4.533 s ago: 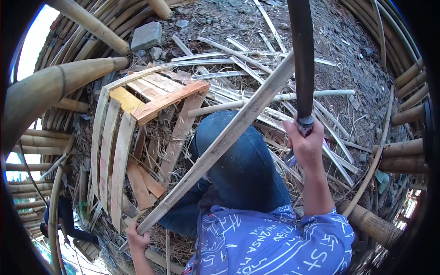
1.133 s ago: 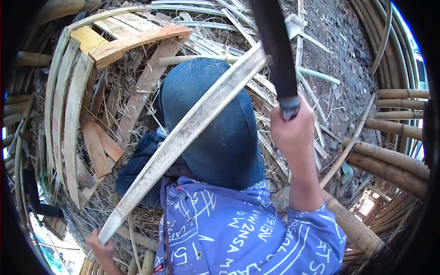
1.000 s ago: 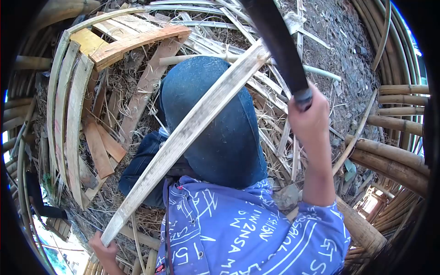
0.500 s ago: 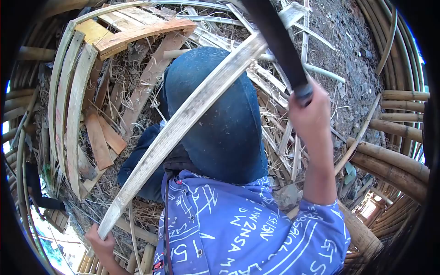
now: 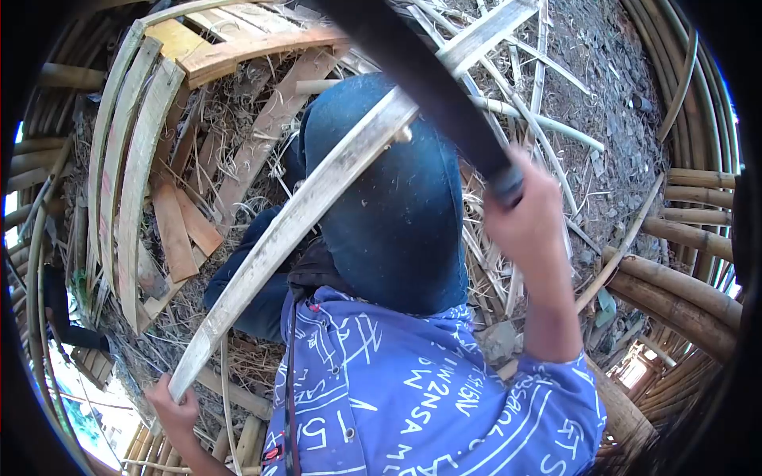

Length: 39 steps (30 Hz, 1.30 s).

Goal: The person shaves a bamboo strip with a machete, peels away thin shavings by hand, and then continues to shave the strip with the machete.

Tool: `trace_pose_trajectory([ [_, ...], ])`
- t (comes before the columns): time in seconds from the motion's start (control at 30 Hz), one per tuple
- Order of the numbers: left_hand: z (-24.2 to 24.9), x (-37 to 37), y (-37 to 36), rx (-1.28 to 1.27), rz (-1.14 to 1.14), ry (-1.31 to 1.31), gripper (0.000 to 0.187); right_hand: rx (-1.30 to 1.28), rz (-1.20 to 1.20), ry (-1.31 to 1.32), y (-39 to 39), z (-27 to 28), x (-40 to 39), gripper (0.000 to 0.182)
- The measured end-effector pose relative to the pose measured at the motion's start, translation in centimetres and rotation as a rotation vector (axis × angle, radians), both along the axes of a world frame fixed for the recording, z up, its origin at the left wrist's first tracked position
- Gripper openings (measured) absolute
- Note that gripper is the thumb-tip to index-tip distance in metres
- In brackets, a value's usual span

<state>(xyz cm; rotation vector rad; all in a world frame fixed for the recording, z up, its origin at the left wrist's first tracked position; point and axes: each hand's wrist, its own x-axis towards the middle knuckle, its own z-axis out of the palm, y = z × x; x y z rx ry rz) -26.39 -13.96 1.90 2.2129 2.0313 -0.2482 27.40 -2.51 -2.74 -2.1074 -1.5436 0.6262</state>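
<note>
My left hand (image 5: 176, 403) grips the near end of a long pale bamboo strip (image 5: 309, 208) that runs up and to the right across my bent, jeans-clad knee (image 5: 381, 198). My right hand (image 5: 530, 224) is closed round the handle of a long dark blade (image 5: 413, 75), which crosses the strip and touches it near the knee. My blue printed shirt (image 5: 429, 389) fills the lower middle.
A wooden pallet (image 5: 151, 127) lies at the upper left on straw and chips. Split bamboo strips (image 5: 548, 119) litter the dirt ahead. Thick bamboo poles (image 5: 690, 285) are stacked at the right and left edges. A dark-clothed person (image 5: 59, 309) is partly visible at the far left.
The blade has swung down and leftward from above the strip onto it. My right hand came lower and a little left. My left hand keeps its hold on the strip.
</note>
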Motion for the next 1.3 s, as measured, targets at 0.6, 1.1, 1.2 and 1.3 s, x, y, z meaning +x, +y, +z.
trace_pose_trajectory([
  [0.6,0.5,3.1,0.4,-0.017,0.121,-0.024,0.039,0.042,0.029,-0.035,1.1,0.3,-2.7,0.02],
  [1.1,1.7,6.6,2.5,0.031,0.235,-0.165,0.03,0.04,0.125,0.0,1.4,2.3,-3.3,0.027],
  [1.2,1.4,7.1,2.3,0.14,0.32,-0.227,0.027,0.129,-0.08,0.096,2.6,2.9,-3.3,0.023],
  [1.3,2.8,9.4,4.1,-0.032,0.279,-0.212,0.025,0.192,0.101,0.004,1.4,2.8,-4.5,0.025],
])
